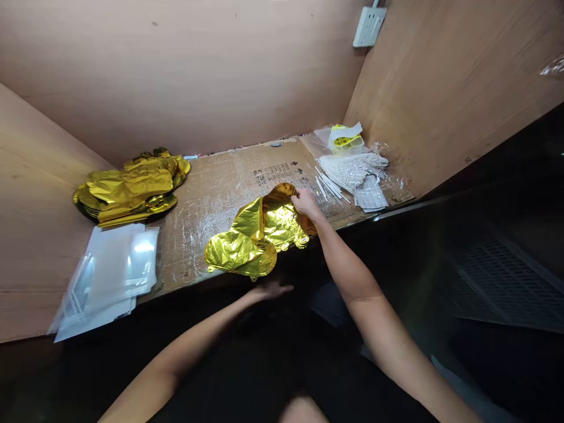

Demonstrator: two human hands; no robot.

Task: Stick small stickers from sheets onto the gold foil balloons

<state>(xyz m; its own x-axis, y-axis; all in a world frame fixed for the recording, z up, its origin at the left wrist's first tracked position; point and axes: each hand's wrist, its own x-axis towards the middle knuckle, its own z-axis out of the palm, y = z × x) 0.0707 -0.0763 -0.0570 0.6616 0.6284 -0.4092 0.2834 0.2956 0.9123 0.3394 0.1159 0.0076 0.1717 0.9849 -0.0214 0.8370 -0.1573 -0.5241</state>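
Observation:
A shiny gold foil balloon [247, 241], flat and creased, lies partly over the front edge of the cardboard-covered work surface [220, 182]. My right hand [307, 204] pinches its upper right edge, where the foil is folded up. Below the front edge, in the dark, is my left hand [274, 289]. It is apart from the foil, its fingers stretched out and a little blurred, with nothing seen in it.
On the left sits a stack of gold foil balloons [132, 187], with clear plastic bags [118, 264] in front. White thin sticks [348, 170], a yellow roll [346, 140] and a small clear packet [371, 195] lie at right. Wooden panels enclose the surface; a power strip [369, 26] hangs above.

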